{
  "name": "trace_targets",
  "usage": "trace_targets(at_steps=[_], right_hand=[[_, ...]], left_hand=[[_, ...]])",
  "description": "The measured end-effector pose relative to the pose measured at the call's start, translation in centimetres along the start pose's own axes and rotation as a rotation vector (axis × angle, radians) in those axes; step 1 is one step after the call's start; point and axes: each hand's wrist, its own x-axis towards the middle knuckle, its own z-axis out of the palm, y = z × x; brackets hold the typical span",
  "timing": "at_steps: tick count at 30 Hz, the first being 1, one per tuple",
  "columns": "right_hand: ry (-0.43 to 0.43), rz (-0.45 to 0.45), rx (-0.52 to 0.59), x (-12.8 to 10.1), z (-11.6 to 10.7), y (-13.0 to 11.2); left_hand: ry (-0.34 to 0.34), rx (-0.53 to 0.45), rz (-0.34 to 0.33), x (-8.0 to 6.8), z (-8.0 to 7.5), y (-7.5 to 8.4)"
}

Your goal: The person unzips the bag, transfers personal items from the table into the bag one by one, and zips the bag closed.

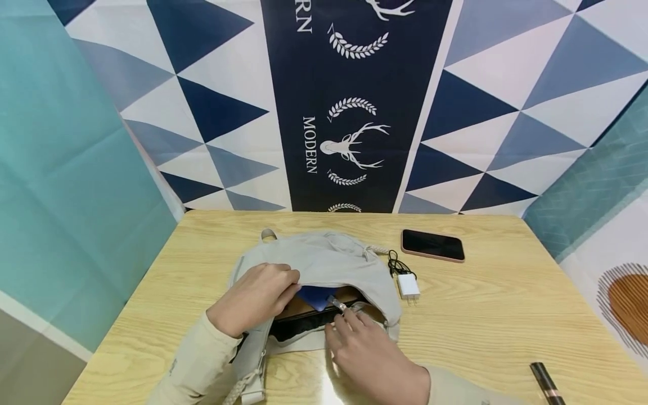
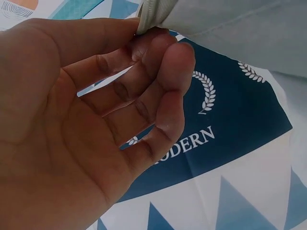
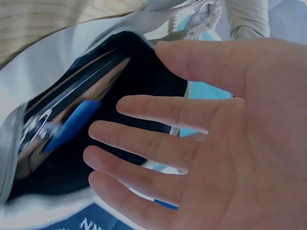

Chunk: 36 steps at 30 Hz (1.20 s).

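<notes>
A beige fabric bag (image 1: 329, 260) lies on the wooden table (image 1: 486, 320) with its mouth facing me. My left hand (image 1: 283, 284) pinches the upper edge of the mouth and holds it up; in the left wrist view, thumb and fingertips (image 2: 158, 40) meet on the bag's fabric (image 2: 230, 28). My right hand (image 1: 349, 323) hovers at the mouth beside the metal zipper pull (image 1: 336, 305), fingers (image 3: 144, 143) spread and holding nothing. A blue item (image 1: 313, 296) shows inside the bag's dark interior (image 3: 139, 67).
A phone (image 1: 432, 245) lies face up behind the bag on the right. A white charger plug (image 1: 408, 285) with a black cable sits next to the bag. A dark slim tube (image 1: 545, 382) lies at the front right. Patterned cloth walls (image 1: 349, 112) surround the table.
</notes>
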Motion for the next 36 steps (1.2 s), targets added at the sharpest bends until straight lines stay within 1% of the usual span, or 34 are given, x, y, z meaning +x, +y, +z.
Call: trace_targets(at_steps=[3,5,8,11,14,18,21,23,26,30,32,36], right_hand=[[-0.001,0.002,-0.016,-1.3,-0.4,0.9],[-0.030,0.016,-0.003,-2.3,-0.6,1.6],[-0.085,0.056,0.070,-4.2,-0.8,2.7],[-0.142,0.132,0.171,-6.5,-0.4,3.9],[-0.229,0.260,0.269,-9.0,0.3,5.1],[-0.375,0.522,0.385,-12.1,1.2,6.3],[-0.434,0.688,0.434,-14.4,1.8,6.9],[-0.447,0.751,0.465,-15.8,2.2,7.2],[-0.425,0.827,0.491,-17.6,2.7,7.3],[-0.385,0.868,0.532,-19.1,3.2,7.4],[-0.400,0.887,0.565,-19.5,3.5,7.6],[-0.479,0.944,0.594,-20.0,4.0,7.9]], left_hand=[[-0.012,-0.009,-0.011,0.0,0.1,-0.1],[-0.026,-0.009,-0.017,-0.1,0.0,-0.2],[-0.046,-0.015,-0.027,-0.2,-0.1,-0.3],[-0.057,-0.015,-0.032,-0.3,-0.2,-0.3],[-0.054,-0.014,-0.027,-0.2,-0.3,-0.4],[-0.052,-0.023,-0.019,-0.2,-0.4,-0.4],[-0.052,-0.027,-0.023,-0.2,-0.5,-0.5],[-0.048,-0.023,-0.021,-0.2,-0.5,-0.5],[-0.041,-0.022,-0.017,-0.2,-0.5,-0.6],[-0.037,-0.029,-0.018,-0.2,-0.5,-0.6],[-0.039,-0.030,-0.023,-0.2,-0.5,-0.7],[-0.041,-0.029,-0.022,-0.1,-0.5,-0.6]])
